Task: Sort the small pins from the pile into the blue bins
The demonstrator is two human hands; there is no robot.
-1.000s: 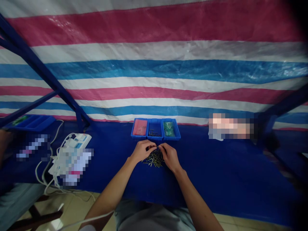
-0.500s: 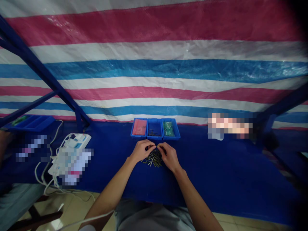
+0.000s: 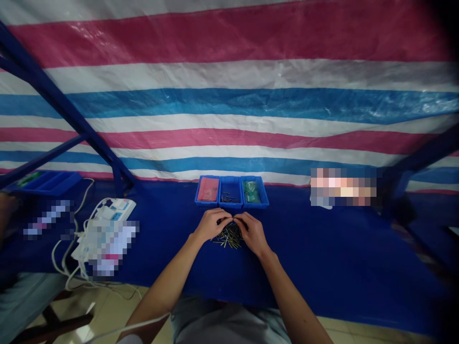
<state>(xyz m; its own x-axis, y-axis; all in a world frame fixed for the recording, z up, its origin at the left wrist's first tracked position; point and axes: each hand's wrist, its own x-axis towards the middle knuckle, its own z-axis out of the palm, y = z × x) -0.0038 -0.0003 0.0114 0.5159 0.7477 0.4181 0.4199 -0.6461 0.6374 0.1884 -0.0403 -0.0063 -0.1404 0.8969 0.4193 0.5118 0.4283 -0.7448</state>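
Two pinched sets of fingertips, on the left hand [image 3: 211, 224] and the right hand [image 3: 253, 230], are held nearly touching, a thin dark pin [image 3: 233, 218] apparently gripped between them, though too small to be made out fully. Just below, a loose heap of slim, brassy metallic pins [image 3: 230, 238] is spread on the dark blue tabletop [image 3: 322, 258], partly hidden by both hands. Progress can be judged only loosely: many pins are left in the heap, while a few dark slim pieces [image 3: 228, 199] are seen in the middle of three joined blue plastic bins [image 3: 231, 206] just beyond. Forward movement is bounded by these bins and the striped plastic sheet [image 3: 229, 106]; leftward, by a white power strip [image 3: 123, 209], well apart. Wider room is offered rightward.
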